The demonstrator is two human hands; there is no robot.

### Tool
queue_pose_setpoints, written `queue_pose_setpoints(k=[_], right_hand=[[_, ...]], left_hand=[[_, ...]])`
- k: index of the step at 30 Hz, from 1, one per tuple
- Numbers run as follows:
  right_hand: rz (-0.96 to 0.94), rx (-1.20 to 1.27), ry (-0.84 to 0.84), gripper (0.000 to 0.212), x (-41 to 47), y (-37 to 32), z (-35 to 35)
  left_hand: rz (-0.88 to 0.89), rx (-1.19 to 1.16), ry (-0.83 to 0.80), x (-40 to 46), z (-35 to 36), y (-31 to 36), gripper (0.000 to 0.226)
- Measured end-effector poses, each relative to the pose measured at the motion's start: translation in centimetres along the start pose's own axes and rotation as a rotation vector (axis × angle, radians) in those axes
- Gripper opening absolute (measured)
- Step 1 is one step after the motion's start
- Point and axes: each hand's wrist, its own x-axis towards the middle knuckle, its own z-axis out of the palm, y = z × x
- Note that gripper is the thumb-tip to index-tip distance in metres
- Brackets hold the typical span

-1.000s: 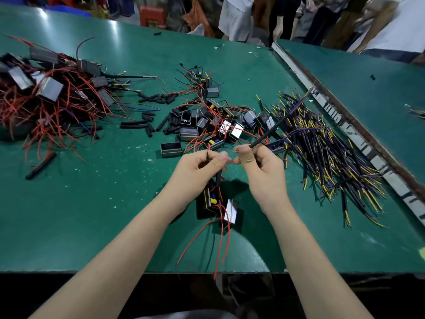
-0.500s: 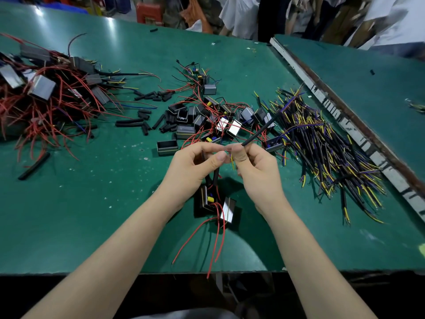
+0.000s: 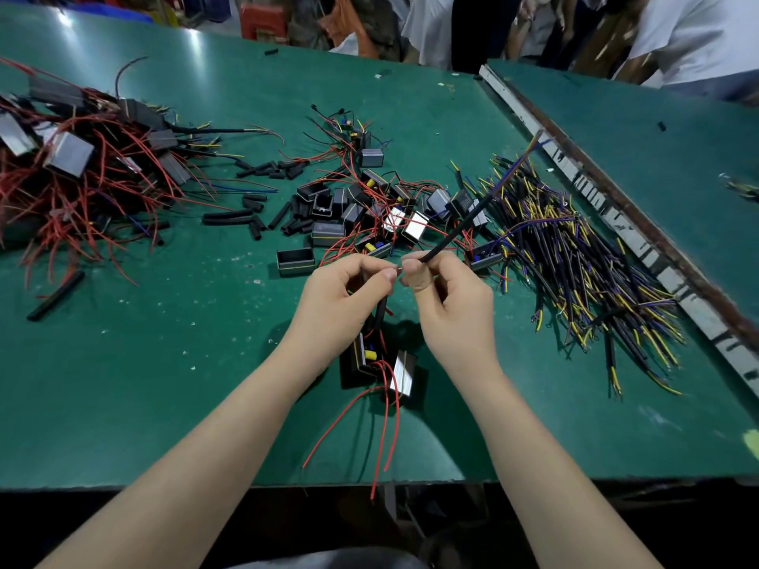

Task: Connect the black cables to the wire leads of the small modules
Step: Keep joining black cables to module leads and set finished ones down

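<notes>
My left hand (image 3: 343, 299) pinches a thin wire lead that rises from a small black module (image 3: 366, 357), which hangs just above the green table (image 3: 164, 363) with red leads trailing down. A black sleeve sits on that lead under my palm. My right hand (image 3: 449, 305) grips the near end of a long black cable (image 3: 472, 223) that points up and to the right. Both thumbs meet at the joint, and the bare wire tips are mostly hidden between the fingertips.
A heap of black cables with yellow and purple ends (image 3: 575, 256) lies to the right. Loose modules and red wires (image 3: 369, 207) sit beyond my hands, short black sleeves (image 3: 263, 211) to their left, and a pile of wired modules (image 3: 82, 178) at far left. People stand behind the table.
Both hands stay pressed together at the joint with small finger shifts. The view has tilted slightly, so the hands and module sit a little higher in the frame.
</notes>
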Motion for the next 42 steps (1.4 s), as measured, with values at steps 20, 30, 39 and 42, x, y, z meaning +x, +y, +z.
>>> queue_pose_setpoints(k=[20,30,39,42], right_hand=[[-0.069,-0.056,-0.353,0.01,1.3,1.1,-2.1],[0.425,0.533,-0.346,0.014,1.3,0.0,-1.0],[0.533,0.652,-0.165,0.012,0.7,-1.0,0.8],[0.586,0.706,-0.142,0.009,0.7,-1.0,1.1]], left_hand=[[0.153,0.379,-0.333,0.3,-1.5,0.5,0.009],[0.19,0.203,-0.158,0.2,-1.9,0.3,0.012],[0.201,0.279,0.162,-0.6,0.4,0.4,0.015],[0.206,0.322,0.191,-0.6,0.6,0.4,0.014]])
